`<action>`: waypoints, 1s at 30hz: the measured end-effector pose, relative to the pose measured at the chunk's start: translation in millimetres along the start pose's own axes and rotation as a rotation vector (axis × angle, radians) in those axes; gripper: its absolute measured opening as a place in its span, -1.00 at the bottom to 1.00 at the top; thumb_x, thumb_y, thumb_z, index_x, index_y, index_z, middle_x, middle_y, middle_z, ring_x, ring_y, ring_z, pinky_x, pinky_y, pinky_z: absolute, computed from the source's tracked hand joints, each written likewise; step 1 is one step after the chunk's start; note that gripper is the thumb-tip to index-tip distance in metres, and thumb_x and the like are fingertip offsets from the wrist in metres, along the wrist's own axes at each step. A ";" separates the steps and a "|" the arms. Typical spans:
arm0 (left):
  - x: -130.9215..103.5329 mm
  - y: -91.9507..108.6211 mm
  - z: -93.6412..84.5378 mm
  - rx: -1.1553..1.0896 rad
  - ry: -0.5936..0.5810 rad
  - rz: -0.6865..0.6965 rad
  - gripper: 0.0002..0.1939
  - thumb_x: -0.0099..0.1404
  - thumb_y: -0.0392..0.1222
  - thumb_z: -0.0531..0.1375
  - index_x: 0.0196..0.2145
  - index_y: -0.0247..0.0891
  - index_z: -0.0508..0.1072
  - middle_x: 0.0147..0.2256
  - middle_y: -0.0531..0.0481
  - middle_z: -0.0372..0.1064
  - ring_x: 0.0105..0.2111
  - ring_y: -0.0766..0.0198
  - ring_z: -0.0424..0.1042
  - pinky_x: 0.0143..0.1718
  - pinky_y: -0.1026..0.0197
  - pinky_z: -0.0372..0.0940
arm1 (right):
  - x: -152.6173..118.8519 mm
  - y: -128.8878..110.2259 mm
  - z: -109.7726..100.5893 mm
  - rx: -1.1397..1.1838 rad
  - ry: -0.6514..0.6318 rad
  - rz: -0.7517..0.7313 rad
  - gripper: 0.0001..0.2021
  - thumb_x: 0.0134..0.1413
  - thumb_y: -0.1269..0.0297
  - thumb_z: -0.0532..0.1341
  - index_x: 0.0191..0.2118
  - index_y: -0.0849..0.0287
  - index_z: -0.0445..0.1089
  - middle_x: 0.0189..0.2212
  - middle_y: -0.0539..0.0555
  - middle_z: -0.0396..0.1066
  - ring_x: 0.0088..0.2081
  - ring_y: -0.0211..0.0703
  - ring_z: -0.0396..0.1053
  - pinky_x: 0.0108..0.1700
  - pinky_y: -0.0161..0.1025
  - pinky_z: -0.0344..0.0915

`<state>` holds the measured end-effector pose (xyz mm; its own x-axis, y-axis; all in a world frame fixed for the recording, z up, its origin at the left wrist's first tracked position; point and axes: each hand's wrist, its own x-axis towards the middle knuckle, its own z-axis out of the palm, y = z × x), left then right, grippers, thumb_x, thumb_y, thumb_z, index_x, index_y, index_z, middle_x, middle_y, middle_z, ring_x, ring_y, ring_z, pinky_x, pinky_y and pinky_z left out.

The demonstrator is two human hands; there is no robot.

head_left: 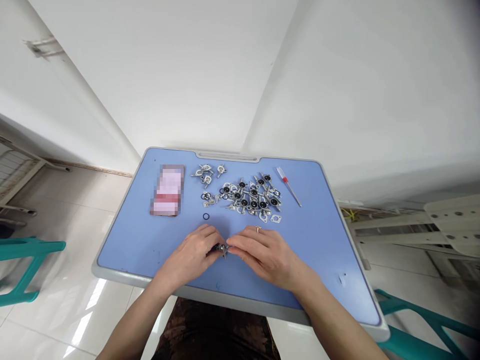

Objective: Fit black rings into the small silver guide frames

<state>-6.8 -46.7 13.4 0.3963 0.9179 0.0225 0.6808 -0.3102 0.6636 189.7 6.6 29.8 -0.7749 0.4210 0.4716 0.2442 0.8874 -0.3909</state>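
Observation:
Near the front of the blue table [135,245], my left hand [197,250] is closed round a small metal fitting [222,249]. My right hand [268,252] pinches at the fitting's right side, its fingertips touching it. Fingers hide much of the part. A black rubber ring [206,216] lies just beyond my left hand. Past my right hand is a pile of similar metal fittings [254,192] with black round centres, mixed with flat metal plates. One flat plate with a hole [276,218] lies at the pile's near right edge.
A smaller group of metal fittings [204,172] lies at the back, left of the pile. A phone [167,190] rests at the left. A screwdriver [288,187] with a clear and red handle lies at the right. Green stools [30,250] stand beside the table; a white wall is behind.

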 end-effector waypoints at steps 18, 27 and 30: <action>0.3 2.8 -0.4 0.043 -0.002 -0.016 -0.91 0.28 -0.33 0.13 -0.24 -0.23 0.36 -0.31 0.02 0.31 -0.24 0.21 0.30 -0.26 0.19 0.24 | 0.6 -1.6 0.7 0.043 -0.010 0.015 -0.69 0.22 0.40 0.07 0.08 0.21 0.20 -0.27 0.12 0.43 -0.29 -0.21 0.38 -0.36 -0.30 0.31; 0.0 2.5 0.6 0.059 0.009 -0.011 -0.92 0.28 -0.34 0.12 -0.26 -0.24 0.36 -0.35 0.02 0.29 -0.26 0.21 0.29 -0.28 0.18 0.24 | 0.0 -0.4 2.1 -0.018 0.049 0.029 -0.72 0.23 0.38 0.08 0.05 0.16 0.23 -0.34 0.07 0.42 -0.40 -0.26 0.36 -0.44 -0.33 0.29; 0.2 2.3 0.3 0.041 0.000 -0.001 -0.90 0.27 -0.33 0.13 -0.23 -0.23 0.36 -0.32 0.01 0.31 -0.23 0.19 0.29 -0.24 0.16 0.25 | 1.1 -1.3 -0.7 0.069 -0.025 0.042 -0.66 0.23 0.43 0.03 0.11 0.18 0.18 -0.19 0.14 0.42 -0.22 -0.20 0.40 -0.31 -0.29 0.36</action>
<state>-5.0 -47.3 14.8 0.3955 0.9182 0.0218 0.7056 -0.3190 0.6327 189.0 6.0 31.4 -0.7792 0.4520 0.4342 0.2368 0.8538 -0.4637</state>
